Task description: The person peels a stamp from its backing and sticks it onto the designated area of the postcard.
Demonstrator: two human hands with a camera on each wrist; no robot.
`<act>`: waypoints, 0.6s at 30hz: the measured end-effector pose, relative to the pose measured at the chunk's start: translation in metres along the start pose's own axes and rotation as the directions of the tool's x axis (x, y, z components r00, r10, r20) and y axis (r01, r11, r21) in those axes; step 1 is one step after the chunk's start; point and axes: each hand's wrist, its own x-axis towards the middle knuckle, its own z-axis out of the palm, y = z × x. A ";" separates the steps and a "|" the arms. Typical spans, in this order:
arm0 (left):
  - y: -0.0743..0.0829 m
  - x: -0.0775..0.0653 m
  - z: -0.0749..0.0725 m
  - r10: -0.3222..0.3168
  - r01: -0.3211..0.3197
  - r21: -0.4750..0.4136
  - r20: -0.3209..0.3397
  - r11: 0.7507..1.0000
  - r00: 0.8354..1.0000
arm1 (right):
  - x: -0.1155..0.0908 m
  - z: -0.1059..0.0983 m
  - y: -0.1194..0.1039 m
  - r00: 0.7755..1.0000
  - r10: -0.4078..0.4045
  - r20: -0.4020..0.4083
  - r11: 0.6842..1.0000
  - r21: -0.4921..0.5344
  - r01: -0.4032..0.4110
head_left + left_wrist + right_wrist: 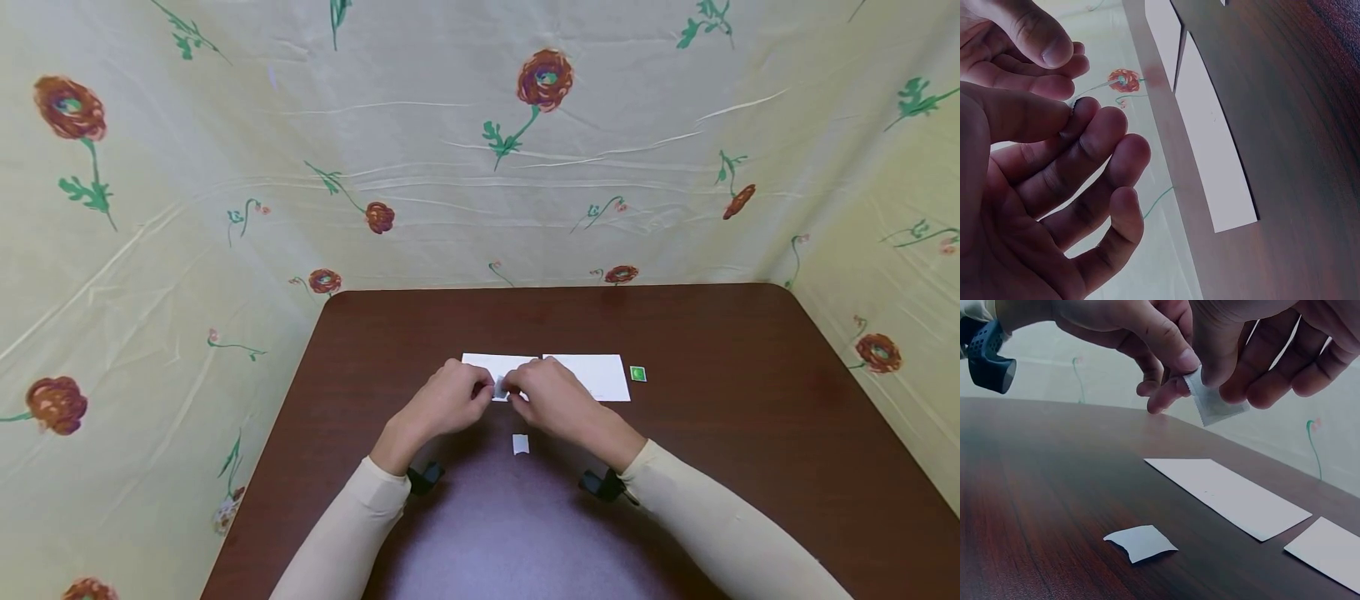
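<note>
I'd grip lightly to avoid creases, the fingers of left hand [450, 396] and right hand [553, 398] pinching the toothed slip [1215, 407] nearer the counter's far edge [405, 312].

Far cloth [420, 137]: pale and creased, greyish-white, hanging beyond the table [712, 392].
Left cloth [150, 292]: yellower, with long slanting creases.
Right cloth [885, 283]: yellowish, meeting the far cloth at a shaded fold.
Flowers [545, 79]: red-brown printed blooms on green stems, with smaller pink sprigs between, across all 3 sides.
Tabletop: dark reddish-brown with wood grain, 2 rounded far corners, sides spreading wider toward the near end.
Light: soft on the cloth, with a pale violet sheen [480, 542] at the near middle of the tabletop.
</note>
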 end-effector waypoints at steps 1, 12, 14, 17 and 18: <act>0.000 0.000 0.000 0.001 -0.001 -0.002 0.001 1.000 1.000 | 0.000 0.000 0.000 1.000 0.000 0.005 1.000 0.001 0.000; 0.001 -0.002 -0.001 0.035 -0.034 -0.042 0.023 0.999 0.999 | 0.000 0.002 -0.001 1.000 -0.014 0.010 1.000 0.005 0.014; 0.001 -0.002 -0.001 0.043 -0.042 -0.053 0.026 0.998 0.999 | 0.000 0.002 -0.001 1.000 -0.019 0.005 1.000 0.001 0.019; 0.000 -0.002 -0.001 0.058 -0.056 -0.063 0.027 0.996 0.998 | 0.000 0.003 0.000 1.000 -0.011 0.007 1.000 0.004 0.011; 0.000 -0.002 -0.001 0.061 -0.059 -0.065 0.027 0.996 0.998 | -0.001 0.002 0.000 1.000 -0.007 0.009 1.000 0.010 0.007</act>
